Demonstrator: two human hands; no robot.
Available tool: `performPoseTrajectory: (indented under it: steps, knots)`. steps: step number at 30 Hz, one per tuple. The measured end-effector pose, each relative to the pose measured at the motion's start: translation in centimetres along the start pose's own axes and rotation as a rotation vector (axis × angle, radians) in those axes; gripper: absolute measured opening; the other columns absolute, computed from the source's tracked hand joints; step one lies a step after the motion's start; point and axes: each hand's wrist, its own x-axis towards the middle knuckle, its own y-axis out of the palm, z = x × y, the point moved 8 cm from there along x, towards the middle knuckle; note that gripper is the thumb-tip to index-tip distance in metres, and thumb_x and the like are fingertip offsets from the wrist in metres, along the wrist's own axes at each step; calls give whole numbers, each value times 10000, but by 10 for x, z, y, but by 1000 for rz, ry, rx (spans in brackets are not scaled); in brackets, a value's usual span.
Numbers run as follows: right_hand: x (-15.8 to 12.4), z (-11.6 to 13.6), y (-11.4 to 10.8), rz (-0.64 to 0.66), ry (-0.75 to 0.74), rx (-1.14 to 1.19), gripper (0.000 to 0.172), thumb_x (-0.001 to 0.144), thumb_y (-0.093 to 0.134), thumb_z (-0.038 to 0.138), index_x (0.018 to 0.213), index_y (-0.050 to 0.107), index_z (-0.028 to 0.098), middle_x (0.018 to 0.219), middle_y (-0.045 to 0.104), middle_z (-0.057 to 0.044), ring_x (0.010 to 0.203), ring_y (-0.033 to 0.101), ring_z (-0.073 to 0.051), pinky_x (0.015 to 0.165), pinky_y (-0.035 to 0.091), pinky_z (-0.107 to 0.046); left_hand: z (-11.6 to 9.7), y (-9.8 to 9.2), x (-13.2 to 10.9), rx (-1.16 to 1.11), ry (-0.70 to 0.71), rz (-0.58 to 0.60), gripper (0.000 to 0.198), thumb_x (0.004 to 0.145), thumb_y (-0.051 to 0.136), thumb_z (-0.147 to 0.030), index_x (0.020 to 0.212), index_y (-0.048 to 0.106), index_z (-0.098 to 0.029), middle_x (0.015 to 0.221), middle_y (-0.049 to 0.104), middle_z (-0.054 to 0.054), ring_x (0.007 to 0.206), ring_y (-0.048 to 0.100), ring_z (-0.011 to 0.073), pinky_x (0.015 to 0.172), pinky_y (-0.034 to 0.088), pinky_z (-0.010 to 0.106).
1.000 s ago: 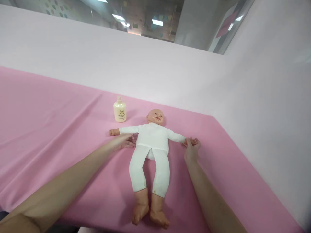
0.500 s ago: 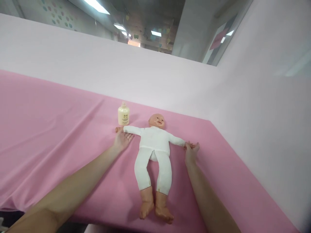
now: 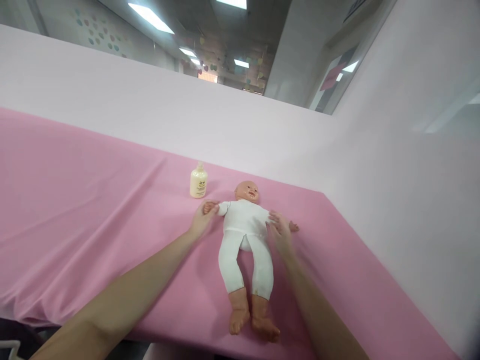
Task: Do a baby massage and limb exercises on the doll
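Note:
A baby doll in a white long-sleeved top and white trousers lies on its back, head towards the wall, bare feet towards me. At the doll's arm on the left, my left hand is closed around the small hand and wrist. My right hand has its fingers curled over the sleeve of the other arm, close to the shoulder; the doll's hand sticks out beyond my fingers. A pale yellow bottle with a dark printed label stands upright just beyond my left hand.
A pink cloth covers the table, with creases at the left. White walls border the table at the back and right. A window in the back wall shows a room with ceiling lights.
My left hand has gone from lying open under the doll's wrist to gripping it, and that arm is drawn inward. My right hand has slid from the doll's hand up its sleeve.

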Motion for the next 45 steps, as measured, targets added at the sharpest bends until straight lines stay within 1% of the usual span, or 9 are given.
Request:
performPoseTrajectory:
  steps: [3, 5, 9, 13, 18, 23, 31, 40, 45]
  knots:
    - [-7, 32, 58, 335, -182, -55, 340, 875, 557, 258, 1202, 650, 238, 1345, 625, -108, 976, 688, -200, 936, 571, -413, -8, 35, -23, 278, 198, 308, 206, 872, 721, -348, 1012, 669, -206, 1210, 717, 93, 1264, 616, 275, 1140, 441, 456]
    - [-13, 48, 90, 500, -287, -114, 396, 852, 581, 199, 1241, 643, 246, 1379, 611, -102, 1031, 679, -212, 962, 565, -414, -8, 50, -34, 423, 294, 423, 186, 895, 689, -347, 1023, 655, -215, 1204, 712, 87, 1268, 607, 268, 1138, 441, 462]
    - [-9, 61, 129, 649, -400, -203, 613, 780, 587, 111, 1384, 550, 205, 1397, 610, -122, 1273, 600, -284, 1056, 523, -437, -10, 59, -42, 597, 470, 425, 127, 961, 591, -325, 1014, 618, -213, 1079, 701, 88, 1081, 643, 247, 1023, 502, 454]
    - [0, 55, 148, 727, -472, -233, 613, 731, 636, 150, 1339, 578, 196, 1460, 580, -136, 1370, 540, -305, 1149, 439, -457, -13, 70, -54, 661, 657, 473, 109, 992, 534, -275, 964, 617, -208, 1006, 692, 82, 1012, 626, 230, 986, 506, 432]
    - [1, 47, 155, 773, -535, -230, 427, 751, 663, 276, 1168, 607, 205, 1232, 695, -102, 1110, 655, -280, 925, 516, -396, -18, 76, -61, 649, 728, 512, 124, 996, 562, -293, 925, 617, -207, 936, 680, 64, 943, 613, 208, 918, 520, 380]
    - [2, 45, 152, 739, -503, -239, 280, 757, 659, 325, 1002, 567, 223, 934, 695, -29, 853, 641, -223, 749, 453, -328, -21, 81, -60, 641, 692, 542, 119, 993, 574, -306, 929, 620, -217, 935, 681, 59, 941, 621, 205, 915, 525, 381]
    - [1, 46, 150, 712, -499, -202, 283, 765, 633, 222, 1036, 551, 229, 949, 674, -13, 859, 620, -204, 810, 437, -336, -26, 83, -62, 618, 739, 576, 179, 978, 451, -114, 947, 596, -215, 936, 659, 62, 946, 611, 196, 869, 529, 369]
    - [2, 43, 152, 732, -462, -203, 280, 766, 650, 194, 1031, 572, 237, 1020, 696, -28, 931, 635, -221, 833, 460, -340, -22, 79, -60, 584, 760, 556, 171, 972, 467, -125, 955, 605, -224, 926, 668, 56, 946, 622, 198, 898, 526, 386]
    - [1, 43, 153, 759, -466, -195, 317, 766, 692, 249, 1062, 580, 227, 1045, 702, -38, 945, 641, -231, 842, 457, -347, -23, 78, -58, 601, 715, 558, 119, 1002, 533, -280, 948, 620, -219, 919, 682, 63, 938, 626, 210, 913, 519, 396]
